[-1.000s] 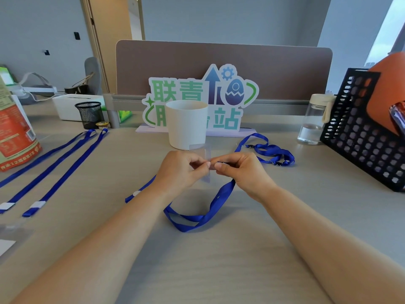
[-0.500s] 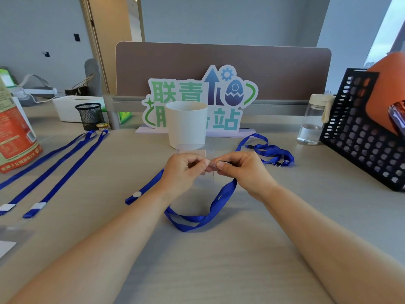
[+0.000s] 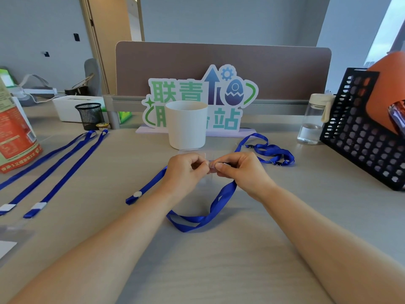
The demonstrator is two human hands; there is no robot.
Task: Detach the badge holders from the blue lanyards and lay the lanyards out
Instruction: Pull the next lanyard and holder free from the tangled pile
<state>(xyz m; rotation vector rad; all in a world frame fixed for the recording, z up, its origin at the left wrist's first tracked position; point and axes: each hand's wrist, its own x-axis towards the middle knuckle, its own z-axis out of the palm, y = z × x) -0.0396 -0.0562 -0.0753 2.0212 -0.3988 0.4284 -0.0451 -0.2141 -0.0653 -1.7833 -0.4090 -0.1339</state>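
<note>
Blue fabric lanyard (image 3: 210,207) loops on the grey desk (image 3: 219,260) below both hands, which meet near the white plastic cup (image 3: 186,125). The left hand (image 3: 186,172) pinches the clear plastic badge holder (image 3: 205,156); the right hand (image 3: 238,170) is clamped on the lanyard's clip. A hard tug could tear the holder's slot. Since half a second ago the hands have barely shifted; the holder looks still attached.

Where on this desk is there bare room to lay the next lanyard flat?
Free: the strip between the laid-out lanyards and the lanyard in hand, and the near desk between the forearms. Crowded: around the white cup, the lanyard pile and the black basket.
</note>
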